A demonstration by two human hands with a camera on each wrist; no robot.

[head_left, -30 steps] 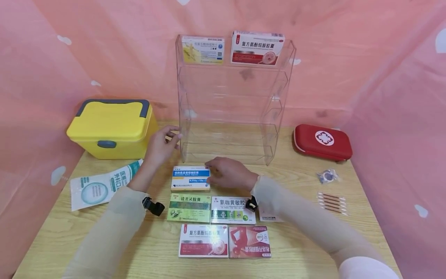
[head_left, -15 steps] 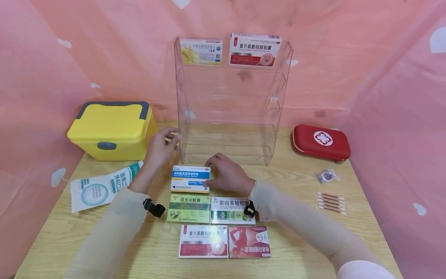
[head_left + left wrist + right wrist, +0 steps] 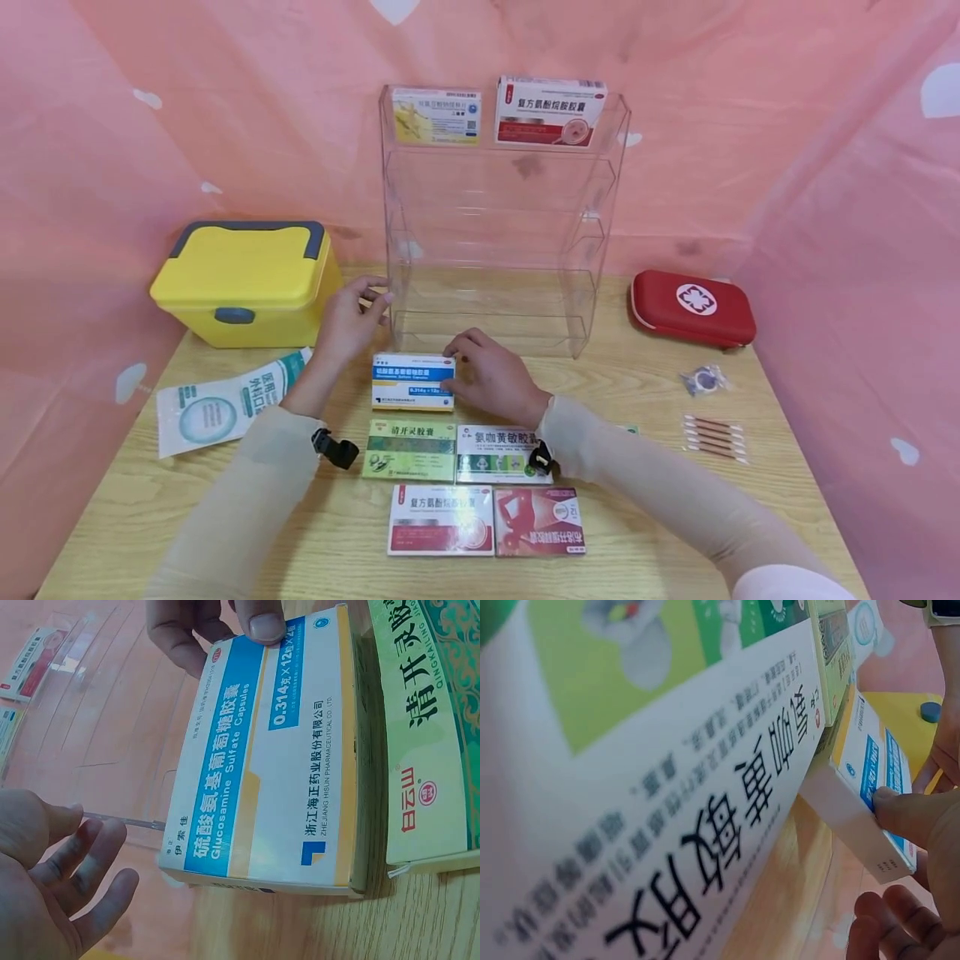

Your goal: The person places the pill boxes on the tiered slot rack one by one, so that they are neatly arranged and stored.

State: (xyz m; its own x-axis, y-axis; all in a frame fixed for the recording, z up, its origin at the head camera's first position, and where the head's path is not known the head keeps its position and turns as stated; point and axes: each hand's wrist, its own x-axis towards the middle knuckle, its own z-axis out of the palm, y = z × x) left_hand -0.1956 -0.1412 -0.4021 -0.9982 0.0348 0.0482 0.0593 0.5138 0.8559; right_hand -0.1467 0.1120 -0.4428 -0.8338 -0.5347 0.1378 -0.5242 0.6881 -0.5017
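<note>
A flat white medicine box (image 3: 413, 381) with a broad blue band and an orange-yellow strip across its face is lying on the wooden bench (image 3: 780, 500), just in front of the foot of the clear acrylic rack (image 3: 501, 225). Its printed face is pointing up, carrying Chinese lettering and the words "Glucosamine Sulfate Capsules". In the left wrist view the box (image 3: 270, 750) is sitting slightly raised along one long edge. It is resting just beside the green box (image 3: 409, 449), its near long edge running along that box's far edge. Its right end is being pinched between a thumb and fingers.
</note>
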